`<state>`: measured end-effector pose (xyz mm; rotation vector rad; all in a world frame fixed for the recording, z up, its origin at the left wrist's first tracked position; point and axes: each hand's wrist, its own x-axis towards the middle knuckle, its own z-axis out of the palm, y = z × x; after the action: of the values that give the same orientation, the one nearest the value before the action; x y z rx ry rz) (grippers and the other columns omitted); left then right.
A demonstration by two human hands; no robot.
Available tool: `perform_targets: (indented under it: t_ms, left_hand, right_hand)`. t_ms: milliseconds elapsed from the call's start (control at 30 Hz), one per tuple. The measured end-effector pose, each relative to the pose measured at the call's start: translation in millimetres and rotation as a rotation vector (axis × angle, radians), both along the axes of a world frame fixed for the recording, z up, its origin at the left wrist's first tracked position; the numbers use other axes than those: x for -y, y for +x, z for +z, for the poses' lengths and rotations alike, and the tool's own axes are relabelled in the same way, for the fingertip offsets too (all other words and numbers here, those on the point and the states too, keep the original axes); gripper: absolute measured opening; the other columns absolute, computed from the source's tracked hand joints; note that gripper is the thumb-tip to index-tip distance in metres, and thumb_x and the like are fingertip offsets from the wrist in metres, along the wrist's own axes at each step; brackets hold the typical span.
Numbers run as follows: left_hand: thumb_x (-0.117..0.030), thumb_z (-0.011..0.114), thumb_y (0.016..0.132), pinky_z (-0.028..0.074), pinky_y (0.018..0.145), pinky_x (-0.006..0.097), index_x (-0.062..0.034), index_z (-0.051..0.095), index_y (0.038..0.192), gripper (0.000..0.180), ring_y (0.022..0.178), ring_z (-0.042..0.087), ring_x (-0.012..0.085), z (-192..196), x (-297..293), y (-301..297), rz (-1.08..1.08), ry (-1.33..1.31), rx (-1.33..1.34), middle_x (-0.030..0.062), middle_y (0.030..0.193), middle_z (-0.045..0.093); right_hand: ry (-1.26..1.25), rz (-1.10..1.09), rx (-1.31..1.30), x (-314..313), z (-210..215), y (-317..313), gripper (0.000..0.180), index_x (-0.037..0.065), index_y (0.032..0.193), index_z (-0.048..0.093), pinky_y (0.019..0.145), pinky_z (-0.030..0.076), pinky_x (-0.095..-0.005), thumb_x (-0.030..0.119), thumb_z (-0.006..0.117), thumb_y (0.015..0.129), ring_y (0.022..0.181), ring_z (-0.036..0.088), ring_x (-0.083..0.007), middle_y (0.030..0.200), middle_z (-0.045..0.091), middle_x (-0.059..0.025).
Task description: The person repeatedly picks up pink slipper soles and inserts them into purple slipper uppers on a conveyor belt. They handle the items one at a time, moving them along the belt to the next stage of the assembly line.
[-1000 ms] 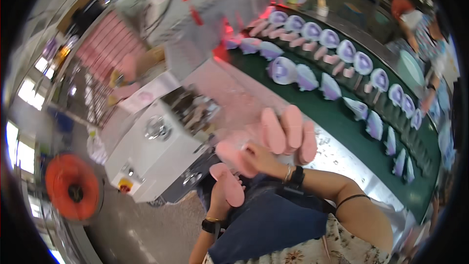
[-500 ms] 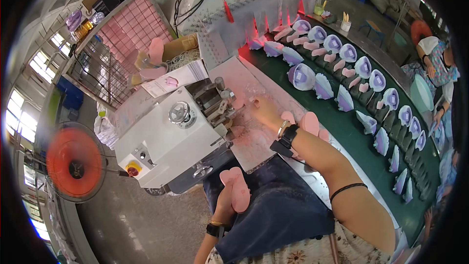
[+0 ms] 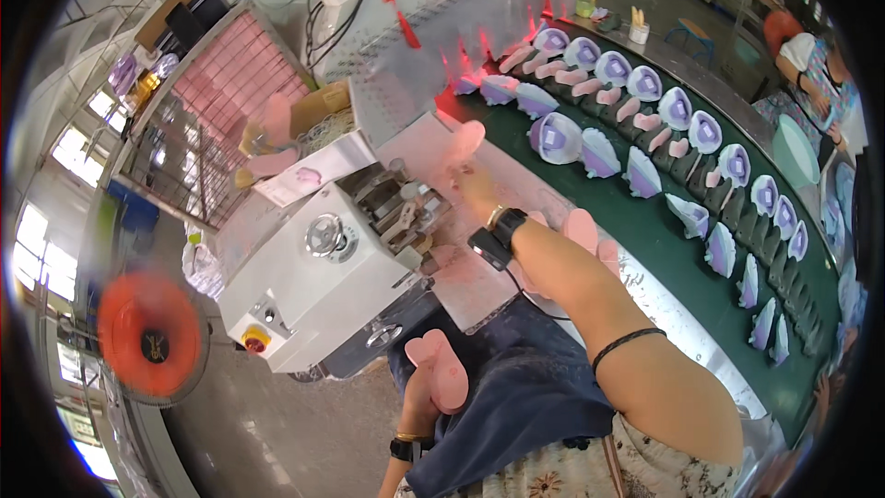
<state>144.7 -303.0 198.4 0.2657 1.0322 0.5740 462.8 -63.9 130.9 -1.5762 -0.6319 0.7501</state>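
Observation:
My left hand (image 3: 420, 391), low in front of my dark apron, is closed around a pair of pink shoe soles (image 3: 451, 382). Out past the front of a white machine (image 3: 313, 263), my right hand (image 3: 475, 188) pinches one pink sole (image 3: 467, 140) by its near end, with the sole tilted up. That sole is apart from the machine's rollers (image 3: 406, 207). Pink dust covers the worktable (image 3: 461, 286) under it. Several more pink soles (image 3: 579, 231) lie beside my right forearm, which partly hides them.
A green conveyor belt (image 3: 636, 221) on the right carries purple-and-white shoe uppers and pink soles. Behind the machine stand a cardboard box (image 3: 323, 103) and a wire rack (image 3: 235, 74) of pink pieces. An orange fan (image 3: 152, 337) is at left; another person (image 3: 811, 74) is at far right.
My right hand has moved away from the machine's rollers and farther out, and the pink sole in it now points upward. My left hand keeps its soles in nearly the same place.

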Motion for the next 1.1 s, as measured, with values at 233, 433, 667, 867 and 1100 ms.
perform_targets:
  t_ms: [233, 433, 667, 867, 1100]
  left_hand:
    - [-0.038, 0.054, 0.096, 0.049, 0.058, 0.031, -0.0150, 0.056, 0.119, 0.033, 0.073, 0.057, 0.0153, -65.8, -9.0, -16.9, -0.239, -0.016, 0.513, -0.0007, 0.088, 0.059]
    - [-0.026, 0.053, 0.093, 0.053, 0.075, 0.034, -0.0083, 0.049, 0.124, 0.036, 0.089, 0.061, 0.0202, -22.7, -21.1, 34.4, -0.224, 0.055, 0.102, 0.0046, 0.099, 0.059]
    - [-0.027, 0.051, 0.093, 0.050, 0.089, 0.039, -0.0074, 0.049, 0.128, 0.040, 0.106, 0.058, 0.0243, -10.8, -16.3, 50.8, -0.215, 0.037, 0.015, 0.0100, 0.111, 0.059]
    - [-0.024, 0.052, 0.094, 0.050, 0.090, 0.040, -0.0055, 0.049, 0.128, 0.040, 0.104, 0.059, 0.0264, -14.7, -7.4, 44.5, -0.296, -0.032, 0.039, 0.0096, 0.112, 0.059]
    - [-0.014, 0.054, 0.094, 0.052, 0.083, 0.035, 0.0043, 0.050, 0.127, 0.037, 0.096, 0.063, 0.0226, 29.6, -15.6, 95.3, -0.286, 0.515, -0.194, 0.0119, 0.112, 0.062]
  right_hand:
    - [0.063, -0.267, 0.025, 161.9, 70.2, 176.1, 0.024, 0.002, 0.096, 0.050, 0.040, 0.046, -0.0278, 0.025, 0.054, 0.091, 0.049, 0.064, -0.0181, 0.075, 0.064, -0.0122]
    - [-0.362, -0.915, 0.792, 419.4, -7.8, 376.3, 0.026, 0.000, 0.098, 0.058, 0.076, 0.050, -0.0432, 0.014, 0.065, 0.077, 0.085, 0.065, -0.0381, 0.090, 0.066, -0.0222]
    - [-0.653, -0.934, 0.620, 511.5, 13.3, 422.6, 0.027, -0.001, 0.096, 0.066, 0.077, 0.051, -0.0436, 0.009, 0.061, 0.071, 0.089, 0.065, -0.0393, 0.089, 0.067, -0.0239]
    - [-0.022, -0.791, 0.602, 356.1, 14.5, 348.0, 0.023, 0.003, 0.100, 0.064, 0.069, 0.048, -0.0344, 0.008, 0.063, 0.077, 0.079, 0.061, -0.0267, 0.087, 0.062, -0.0136]
    - [0.074, 0.518, 0.499, 270.6, 71.7, -11.2, 0.024, 0.011, 0.091, 0.061, 0.072, 0.049, -0.0440, 0.033, 0.051, 0.093, 0.085, 0.064, -0.0259, 0.090, 0.066, -0.0087]
